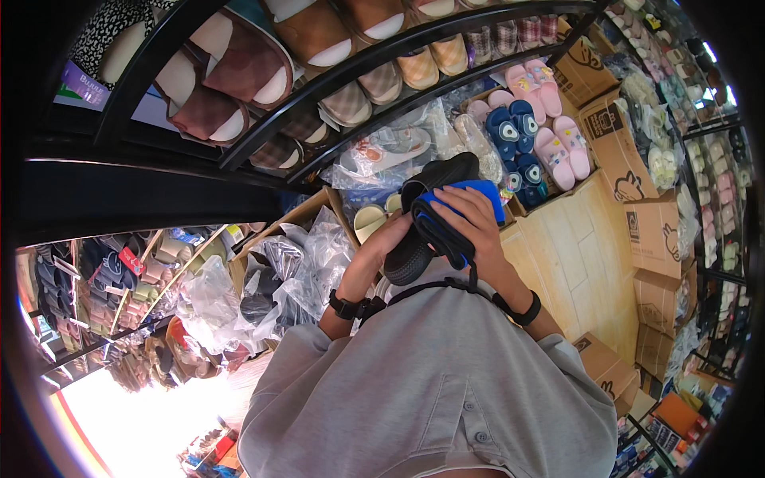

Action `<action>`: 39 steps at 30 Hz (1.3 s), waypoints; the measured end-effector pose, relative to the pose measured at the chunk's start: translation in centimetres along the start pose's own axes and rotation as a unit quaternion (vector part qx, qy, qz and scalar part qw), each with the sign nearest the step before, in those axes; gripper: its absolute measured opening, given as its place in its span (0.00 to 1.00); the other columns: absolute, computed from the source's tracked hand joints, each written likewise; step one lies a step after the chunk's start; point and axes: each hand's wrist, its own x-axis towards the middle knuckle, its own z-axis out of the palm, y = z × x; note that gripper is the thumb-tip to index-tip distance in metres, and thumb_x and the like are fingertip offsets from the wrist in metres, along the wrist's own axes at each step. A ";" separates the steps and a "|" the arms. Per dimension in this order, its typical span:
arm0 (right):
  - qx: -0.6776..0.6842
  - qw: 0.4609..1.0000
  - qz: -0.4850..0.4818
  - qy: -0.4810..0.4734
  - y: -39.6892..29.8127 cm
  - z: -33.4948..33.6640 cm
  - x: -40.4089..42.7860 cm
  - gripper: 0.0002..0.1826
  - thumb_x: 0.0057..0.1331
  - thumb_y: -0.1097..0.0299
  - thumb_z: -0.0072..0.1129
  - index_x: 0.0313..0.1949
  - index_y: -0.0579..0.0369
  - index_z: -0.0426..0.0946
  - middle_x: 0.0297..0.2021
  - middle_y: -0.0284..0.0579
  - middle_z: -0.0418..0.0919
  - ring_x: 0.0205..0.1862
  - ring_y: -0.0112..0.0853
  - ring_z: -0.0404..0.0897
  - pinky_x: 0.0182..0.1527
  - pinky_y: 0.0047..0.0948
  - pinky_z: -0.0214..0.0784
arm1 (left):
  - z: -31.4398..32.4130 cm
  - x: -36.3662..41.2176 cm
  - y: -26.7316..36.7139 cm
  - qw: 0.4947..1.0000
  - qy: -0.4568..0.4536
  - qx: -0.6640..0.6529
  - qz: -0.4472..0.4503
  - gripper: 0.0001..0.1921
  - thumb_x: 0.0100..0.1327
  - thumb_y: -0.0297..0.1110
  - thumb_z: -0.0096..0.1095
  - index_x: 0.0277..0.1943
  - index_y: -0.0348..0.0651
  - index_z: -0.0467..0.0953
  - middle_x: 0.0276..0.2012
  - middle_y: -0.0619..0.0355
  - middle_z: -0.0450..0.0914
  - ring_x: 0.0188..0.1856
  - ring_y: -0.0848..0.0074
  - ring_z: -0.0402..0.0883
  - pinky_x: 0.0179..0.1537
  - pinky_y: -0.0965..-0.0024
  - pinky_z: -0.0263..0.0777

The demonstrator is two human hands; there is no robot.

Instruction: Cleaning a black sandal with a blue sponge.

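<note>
A black slipper (410,258) is held in front of my chest, with its dark textured sole partly showing. My left hand (385,238) grips it from the left side, fingers mostly hidden behind it. Over its middle lies a folded blue-and-black cloth (491,196). My right hand (469,218) holds this cloth, fingers spread across the top and pressing it toward the slipper. The cloth and both hands cover much of the slipper's middle.
Ahead is a black metal rack (382,45) of plaid slippers. Below it, a carton holds pink slides (562,152) and navy slides (514,128). Plastic-wrapped footwear (311,251) fills a box at left. Cardboard boxes (651,236) line the right side of the wooden floor (568,263).
</note>
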 end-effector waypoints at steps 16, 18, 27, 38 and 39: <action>-0.010 1.000 -0.005 -0.009 1.1 0.0 -0.2 0.33 0.64 0.50 0.57 0.64 0.55 0.78 0.65 0.50 0.77 0.67 0.46 0.74 0.69 0.50 0.60 | -0.7 2.7 -1.8 0.996 -0.039 -0.057 -0.059 0.17 0.79 0.41 0.50 0.56 0.37 0.78 0.41 0.54 0.86 0.38 0.74 0.87 0.38 0.73 0.82; -0.010 1.000 -0.004 -0.010 1.2 0.0 -0.2 0.33 0.64 0.49 0.56 0.64 0.55 0.78 0.65 0.50 0.77 0.67 0.46 0.74 0.70 0.50 0.60 | -0.8 2.8 -2.0 0.997 -0.028 -0.050 -0.057 0.17 0.79 0.42 0.49 0.55 0.38 0.79 0.42 0.54 0.86 0.38 0.74 0.87 0.39 0.72 0.82; -0.010 1.000 0.009 -0.015 1.4 0.2 -0.4 0.33 0.64 0.50 0.57 0.65 0.55 0.78 0.66 0.50 0.76 0.68 0.47 0.74 0.70 0.50 0.59 | -0.9 3.3 -2.6 0.997 -0.026 -0.048 -0.056 0.18 0.78 0.43 0.50 0.55 0.37 0.80 0.44 0.55 0.86 0.40 0.75 0.87 0.42 0.73 0.81; -0.009 1.000 0.016 -0.012 2.2 0.3 -1.0 0.35 0.66 0.45 0.54 0.65 0.56 0.77 0.66 0.50 0.76 0.68 0.47 0.73 0.70 0.50 0.59 | -1.1 3.9 -3.1 0.997 -0.034 -0.014 -0.071 0.22 0.78 0.46 0.50 0.59 0.36 0.78 0.47 0.55 0.86 0.45 0.76 0.85 0.46 0.74 0.78; -0.009 1.000 0.017 -0.011 2.2 0.3 -1.0 0.35 0.66 0.45 0.54 0.65 0.56 0.77 0.66 0.50 0.76 0.68 0.47 0.73 0.70 0.50 0.59 | -1.0 3.9 -2.9 0.996 -0.036 -0.008 -0.081 0.22 0.78 0.47 0.50 0.59 0.36 0.78 0.47 0.55 0.85 0.45 0.76 0.85 0.46 0.74 0.78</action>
